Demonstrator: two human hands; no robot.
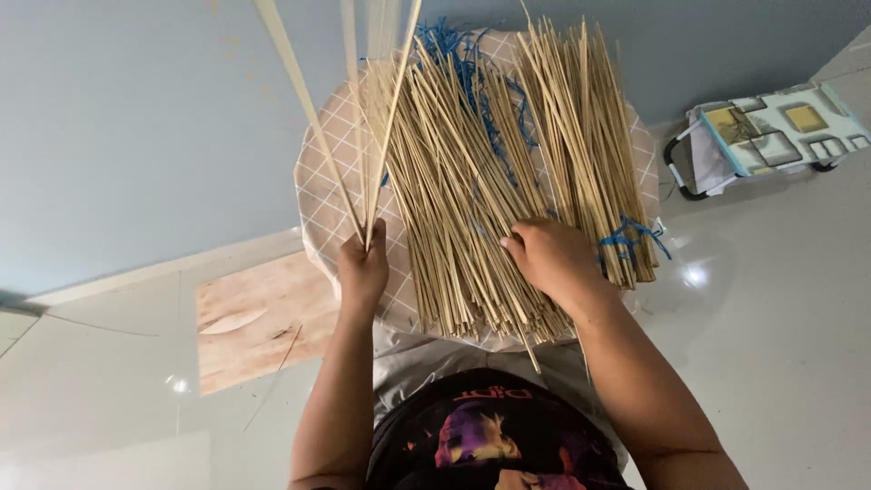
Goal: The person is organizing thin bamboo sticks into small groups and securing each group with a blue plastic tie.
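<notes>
Bamboo sticks (363,118) in left hand (363,268), upright, fanning away

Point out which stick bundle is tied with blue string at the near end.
The right-hand bundle, beside the right hand: blue string wraps its near end. The middle pile's near end is loose.

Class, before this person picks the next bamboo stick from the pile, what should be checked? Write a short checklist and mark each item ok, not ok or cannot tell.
1. Left hand grips its few long sticks firmly: ok.
2. Right hand rests on the stick pile: ok.
3. Pile lies fully on the round checked cushion: not ok, ends overhang the near edge.
4. Blue ties clear of the right hand: cannot tell.
5. Held sticks splinter-free: cannot tell.
</notes>
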